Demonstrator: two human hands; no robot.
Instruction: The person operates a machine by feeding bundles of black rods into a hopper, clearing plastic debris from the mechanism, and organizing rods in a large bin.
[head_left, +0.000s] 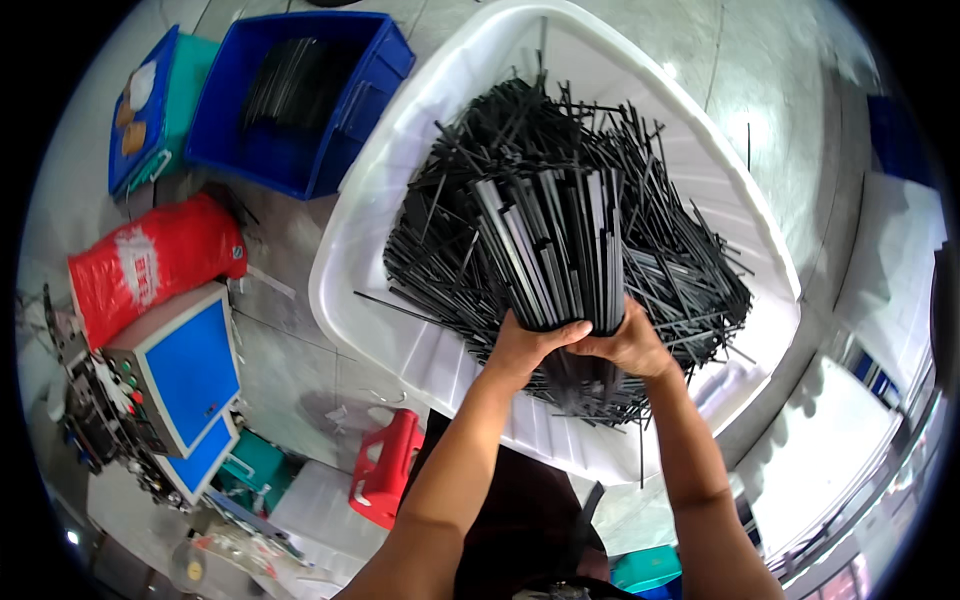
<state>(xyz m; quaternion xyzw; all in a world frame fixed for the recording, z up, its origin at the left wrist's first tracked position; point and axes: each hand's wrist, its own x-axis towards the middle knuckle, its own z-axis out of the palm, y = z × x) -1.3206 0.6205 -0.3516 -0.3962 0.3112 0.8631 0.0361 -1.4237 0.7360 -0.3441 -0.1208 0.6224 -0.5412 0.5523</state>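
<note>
Both my hands are wrapped around a thick bundle of black strips (551, 247), their ends fanning slightly at the far side. My left hand (525, 345) grips the bundle's near left side, and my right hand (626, 345) grips the near right side. The thumbs meet across the top. Beneath the bundle, a heap of loose black strips (675, 255) lies crisscrossed in a large white plastic tub (367, 330). My fingers under the bundle are hidden.
A blue plastic bin (217, 142) holding black strips stands at the upper left. Nearby are a red printed sack (165, 255), a machine with blue panels (191, 360) and a red plastic stool (386, 469). White-topped surfaces (825, 442) line the right.
</note>
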